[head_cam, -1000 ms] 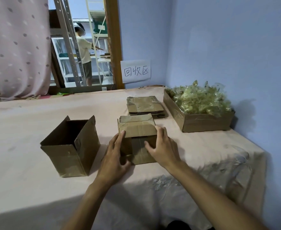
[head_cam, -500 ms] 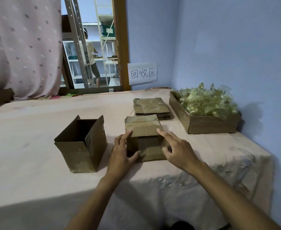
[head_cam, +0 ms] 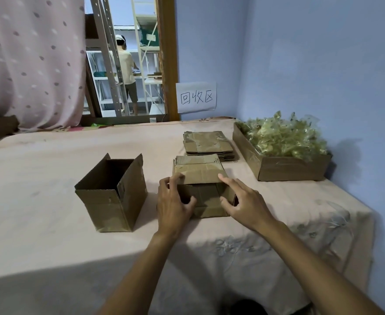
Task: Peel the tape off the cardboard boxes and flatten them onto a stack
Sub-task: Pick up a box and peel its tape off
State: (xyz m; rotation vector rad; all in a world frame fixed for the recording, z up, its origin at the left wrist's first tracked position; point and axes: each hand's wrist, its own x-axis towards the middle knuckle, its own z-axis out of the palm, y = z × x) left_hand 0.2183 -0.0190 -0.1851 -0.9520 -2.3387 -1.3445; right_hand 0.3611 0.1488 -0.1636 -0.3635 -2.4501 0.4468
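Note:
A small taped cardboard box (head_cam: 200, 176) stands mid-table, its top flaps folded shut. My left hand (head_cam: 173, 201) grips its left front corner, fingers curled over the top edge and thumb on the front face. My right hand (head_cam: 243, 201) holds the right front corner, with the index finger lying along the top flap and the thumb pressed on the front. Behind the box lies a stack of flattened boxes (head_cam: 207, 145). To the left an open empty cardboard box (head_cam: 112, 194) stands upright.
A shallow cardboard tray (head_cam: 289, 171) heaped with crumpled peeled tape sits at the right by the blue wall. A pink cloth covers the table (head_cam: 39, 212). A paper sign (head_cam: 196, 97) hangs on the wall. A person stands at shelves beyond the doorway.
My left fingers have curled onto the box's top left edge. My right hand has slid from the top toward the right front corner, thumb now on the front face.

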